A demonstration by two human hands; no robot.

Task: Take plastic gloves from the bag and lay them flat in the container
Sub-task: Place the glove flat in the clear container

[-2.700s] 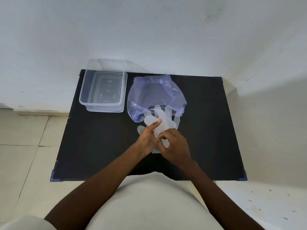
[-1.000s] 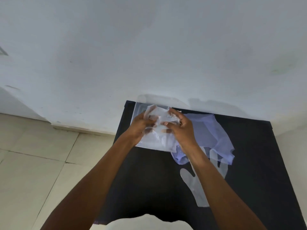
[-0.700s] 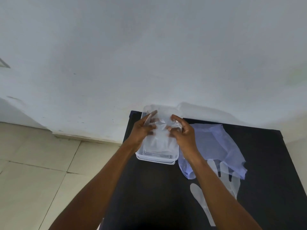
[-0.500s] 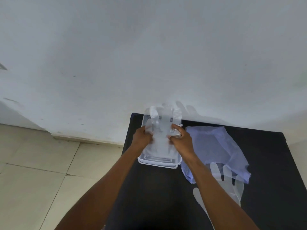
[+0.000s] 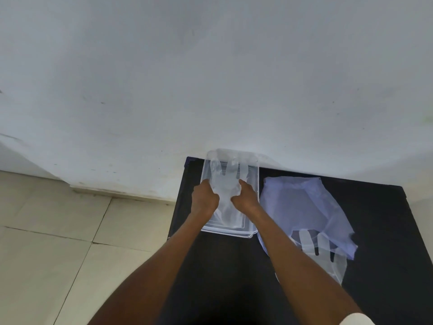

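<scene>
Both hands, left (image 5: 204, 197) and right (image 5: 245, 197), press a clear glove (image 5: 226, 184) flat inside the container (image 5: 254, 184).

The container (image 5: 254, 227) is clear, hard plastic with a slight gloss. The glove (image 5: 226, 184) inside it is thin, cloudy, translucent film, softly creased. The bag (image 5: 304, 207) is pale lilac plastic, thin and wrinkled. The desk (image 5: 375, 219) looks matt black and smooth. The wall (image 5: 210, 78) is matt white paint, scuffed; the floor (image 5: 46, 231) is pale tile.
</scene>
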